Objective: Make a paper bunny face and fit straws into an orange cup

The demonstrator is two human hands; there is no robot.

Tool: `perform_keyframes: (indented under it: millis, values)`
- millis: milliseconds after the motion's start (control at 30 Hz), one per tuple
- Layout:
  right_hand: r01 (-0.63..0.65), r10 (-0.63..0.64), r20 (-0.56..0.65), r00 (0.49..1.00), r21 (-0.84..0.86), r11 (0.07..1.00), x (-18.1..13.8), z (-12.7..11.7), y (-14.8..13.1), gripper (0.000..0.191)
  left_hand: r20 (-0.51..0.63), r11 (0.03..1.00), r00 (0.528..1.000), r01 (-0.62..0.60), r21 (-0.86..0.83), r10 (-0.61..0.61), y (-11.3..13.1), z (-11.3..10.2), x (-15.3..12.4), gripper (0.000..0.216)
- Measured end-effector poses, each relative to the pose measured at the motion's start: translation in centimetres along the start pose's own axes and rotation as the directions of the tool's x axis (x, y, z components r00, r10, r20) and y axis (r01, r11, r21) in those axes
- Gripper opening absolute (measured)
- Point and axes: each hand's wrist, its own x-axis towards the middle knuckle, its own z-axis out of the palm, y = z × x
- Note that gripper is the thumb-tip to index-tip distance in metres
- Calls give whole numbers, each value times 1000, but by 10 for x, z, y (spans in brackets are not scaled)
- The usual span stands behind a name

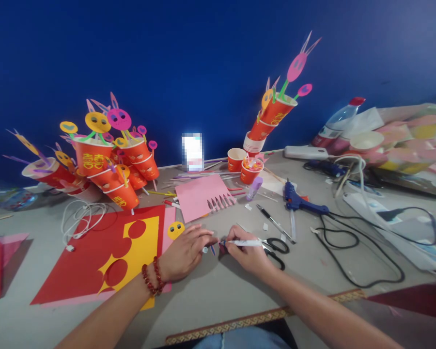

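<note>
My right hand grips a white marker, its blue tip pointing left at my left hand's fingertips. My left hand, wearing red bead bracelets, pinches a small paper piece with blue colouring, mostly hidden by the fingers. A small pale round end, perhaps a marker cap, shows under those fingers. Black-handled scissors lie just beyond the right hand, partly covered by it. A yellow paper face lies above the left hand. Pink paper with notches cut out lies farther back.
Stacked red paper cups with paper bunny figures stand at left, another leaning stack at back right. A blue glue gun, a black pen and cables lie right. Red paper with yellow cut paper lies left.
</note>
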Motion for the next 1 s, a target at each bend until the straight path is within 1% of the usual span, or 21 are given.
perform_keyframes:
  millis: [500, 1000]
  values:
    - [-3, 3, 9, 1000, -45, 999, 1, -1, -3, 13, 3, 1000, 1000, -5, 7, 5, 2, 0, 0, 49]
    - [19, -18, 8, 1000, -34, 999, 1, -1, -3, 11, 13, 1000, 1000, -1, 0, 1, 1, 1, -1, 52]
